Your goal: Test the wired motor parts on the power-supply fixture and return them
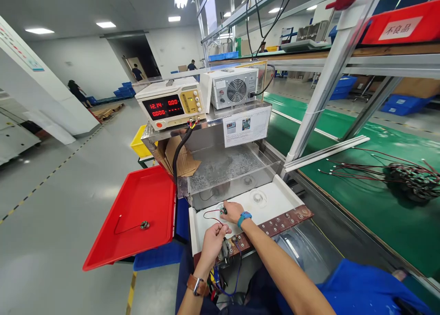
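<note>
My right hand, with a blue band at its wrist, grips a small round part that has thin wires; the fingers partly cover it. A red wire loops from that part towards my left hand. My left hand's fingers are pinched on the wire end, beside a brown strip dotted with metal studs. Both hands are over a white trough. Below the left hand, a metal clamp-like fitting sits at the strip, with blue and other cables hanging under it.
A red tray at left holds a similar wired round part. Behind the trough stand a power supply with red digits and a grey box with a fan. On the green bench at right lies a bundle of wired parts.
</note>
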A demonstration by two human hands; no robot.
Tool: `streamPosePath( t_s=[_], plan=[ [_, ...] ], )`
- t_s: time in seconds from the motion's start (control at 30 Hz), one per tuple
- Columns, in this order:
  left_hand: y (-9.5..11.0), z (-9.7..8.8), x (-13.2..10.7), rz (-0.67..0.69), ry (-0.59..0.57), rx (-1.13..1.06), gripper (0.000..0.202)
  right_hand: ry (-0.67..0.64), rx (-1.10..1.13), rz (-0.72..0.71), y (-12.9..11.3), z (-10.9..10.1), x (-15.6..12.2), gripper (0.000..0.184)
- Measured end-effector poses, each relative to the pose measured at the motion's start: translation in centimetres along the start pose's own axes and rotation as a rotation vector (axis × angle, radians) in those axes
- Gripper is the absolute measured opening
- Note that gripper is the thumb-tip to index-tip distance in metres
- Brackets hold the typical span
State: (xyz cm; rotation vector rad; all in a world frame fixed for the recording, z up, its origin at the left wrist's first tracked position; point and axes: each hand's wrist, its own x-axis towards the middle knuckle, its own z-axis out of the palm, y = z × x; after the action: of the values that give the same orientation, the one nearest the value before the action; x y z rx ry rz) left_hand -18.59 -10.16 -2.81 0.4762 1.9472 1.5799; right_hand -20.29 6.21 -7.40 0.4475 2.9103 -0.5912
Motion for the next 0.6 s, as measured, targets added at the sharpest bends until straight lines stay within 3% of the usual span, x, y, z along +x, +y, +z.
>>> streamPosePath(
  t_s=[0.3, 0.6],
  plan=[
    [-0.4, 0.8, 1.5, 0.027, -0.084, 0.099, 0.046, 0.025, -0.009, 0.009, 0.3, 0.5, 0.2, 0.040],
    [-2.5, 1.3, 2.9, -0.057, -0.027, 0.295, 0.042, 0.035, -0.012, 0.005, 0.3, 0.7, 0.3, 0.042]
  ],
)
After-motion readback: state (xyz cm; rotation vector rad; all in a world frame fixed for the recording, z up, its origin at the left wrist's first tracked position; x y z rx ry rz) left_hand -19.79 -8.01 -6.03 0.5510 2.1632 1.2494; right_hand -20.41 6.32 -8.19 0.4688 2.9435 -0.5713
